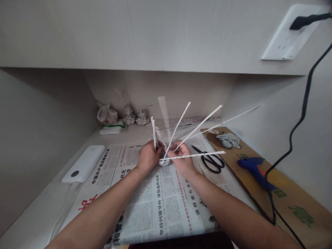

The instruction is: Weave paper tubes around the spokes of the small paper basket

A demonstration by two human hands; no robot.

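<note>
Between my hands is a small round piece woven from rolled newspaper [164,162], low over the newspaper sheet. Several white paper sticks [206,121] fan up and out to the right from it, and one is smeared by motion. My left hand [149,154] is closed around the left side of the weaving, beside two upright sticks. My right hand [183,159] closes on its right side, with fingers among the bases of the sticks. One stick crosses in front of the right hand. The fingertips of both hands are partly hidden.
Newspaper [145,200] covers the table. Black scissors [211,160] lie right of my hands. A blue glue gun [255,169] and a crumpled grey lump [228,140] rest on cardboard [285,193]. Gourd-shaped weavings [129,116] stand behind, left. A white device [84,164] lies left; a shelf overhangs.
</note>
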